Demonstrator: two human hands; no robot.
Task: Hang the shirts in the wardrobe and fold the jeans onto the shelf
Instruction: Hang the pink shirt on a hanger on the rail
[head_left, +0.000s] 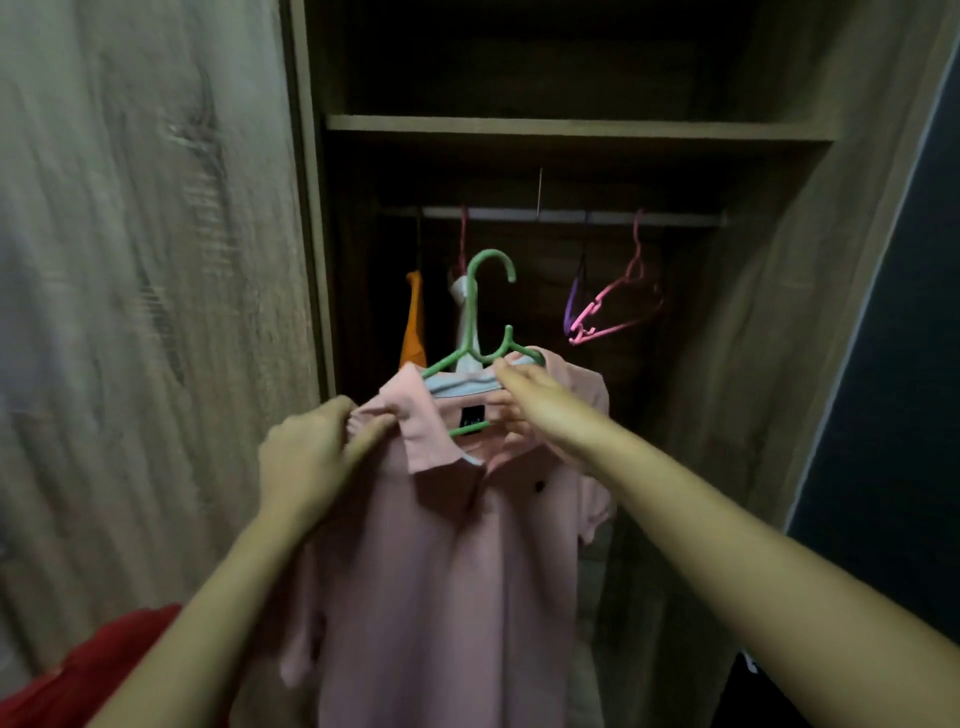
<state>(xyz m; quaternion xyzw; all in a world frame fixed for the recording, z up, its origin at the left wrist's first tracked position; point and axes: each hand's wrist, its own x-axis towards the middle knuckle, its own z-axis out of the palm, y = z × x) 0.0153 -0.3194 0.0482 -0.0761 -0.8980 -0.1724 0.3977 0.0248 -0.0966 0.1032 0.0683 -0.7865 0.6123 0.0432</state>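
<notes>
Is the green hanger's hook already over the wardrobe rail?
No. The green hanger is held below the rail, its hook free, with the pink polo shirt on it.

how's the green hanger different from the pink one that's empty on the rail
The green hanger is held up in the right hand; the empty pink hanger hangs on the rail. The green one carries a pink polo shirt; the pink one is bare and tilted. Both look like plastic.
</notes>
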